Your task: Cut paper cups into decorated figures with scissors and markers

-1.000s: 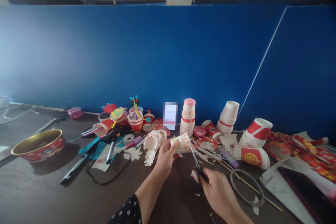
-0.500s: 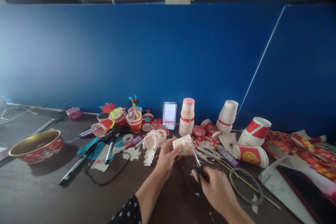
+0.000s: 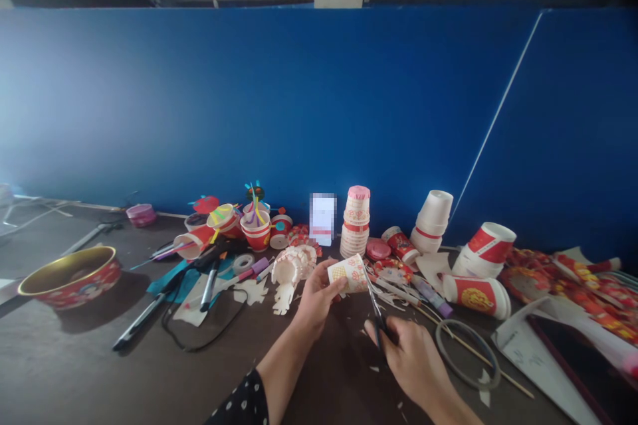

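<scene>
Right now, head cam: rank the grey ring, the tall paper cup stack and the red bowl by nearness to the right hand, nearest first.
From the right hand:
1. Grey ring, just to its right.
2. Tall paper cup stack, ahead, toward the back.
3. Red bowl, far off to the left.

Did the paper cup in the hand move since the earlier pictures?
Yes, a little: the paper cup has shifted to the right compared with the tall stack of cups behind it.
</scene>
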Available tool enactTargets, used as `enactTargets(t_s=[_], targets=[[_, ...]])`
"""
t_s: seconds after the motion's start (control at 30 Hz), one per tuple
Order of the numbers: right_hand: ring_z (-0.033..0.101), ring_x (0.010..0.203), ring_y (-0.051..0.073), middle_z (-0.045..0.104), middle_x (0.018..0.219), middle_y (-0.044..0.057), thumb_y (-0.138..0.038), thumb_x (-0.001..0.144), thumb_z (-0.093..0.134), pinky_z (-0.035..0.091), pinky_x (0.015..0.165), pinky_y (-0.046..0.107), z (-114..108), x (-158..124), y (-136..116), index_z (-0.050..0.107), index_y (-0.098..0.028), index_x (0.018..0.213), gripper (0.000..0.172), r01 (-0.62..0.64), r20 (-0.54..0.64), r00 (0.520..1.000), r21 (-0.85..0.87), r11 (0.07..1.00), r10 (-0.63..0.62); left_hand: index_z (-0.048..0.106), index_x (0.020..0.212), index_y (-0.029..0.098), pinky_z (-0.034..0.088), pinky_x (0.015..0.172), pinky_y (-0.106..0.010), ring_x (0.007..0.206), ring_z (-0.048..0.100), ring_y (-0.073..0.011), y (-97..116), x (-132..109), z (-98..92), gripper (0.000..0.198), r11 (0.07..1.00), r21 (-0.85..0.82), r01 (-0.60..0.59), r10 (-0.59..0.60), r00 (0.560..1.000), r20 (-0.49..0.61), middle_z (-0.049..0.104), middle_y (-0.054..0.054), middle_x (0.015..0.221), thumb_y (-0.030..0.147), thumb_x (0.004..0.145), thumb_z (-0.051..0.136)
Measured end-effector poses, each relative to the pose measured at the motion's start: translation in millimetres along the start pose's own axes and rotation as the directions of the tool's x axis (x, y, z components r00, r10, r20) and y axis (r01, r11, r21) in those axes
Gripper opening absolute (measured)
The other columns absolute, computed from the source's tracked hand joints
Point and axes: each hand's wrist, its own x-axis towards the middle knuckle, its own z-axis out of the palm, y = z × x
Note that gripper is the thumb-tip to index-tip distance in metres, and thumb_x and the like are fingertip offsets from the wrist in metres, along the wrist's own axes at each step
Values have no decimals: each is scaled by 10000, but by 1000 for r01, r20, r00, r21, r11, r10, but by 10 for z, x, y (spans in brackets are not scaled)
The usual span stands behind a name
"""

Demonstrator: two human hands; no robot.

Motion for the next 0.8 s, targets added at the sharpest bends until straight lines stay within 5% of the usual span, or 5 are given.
enactTargets(t_s=[0.6,0.8], targets=[[522,458,143,599,495,38,-435,847,359,275,470,230,-12,-5,-10,529,-192,544,425,29,-8,1000,-25,999,-29,492,1015,188,391,547,-207,673,543,-114,36,14,-21,548,995,-97,-37,37,999,-1,592,-25,876,250,531,740],[520,463,140,600,506,28,-425,846,368,275,475,226,0,-7,1,518,-195,562,395,30,-6,1000,-36,999,-30,461,1062,192,415,522,-238,652,581,-150,24,28,-22,539,984,-176,36,-40,999,-17,596,-53,852,412,616,668]])
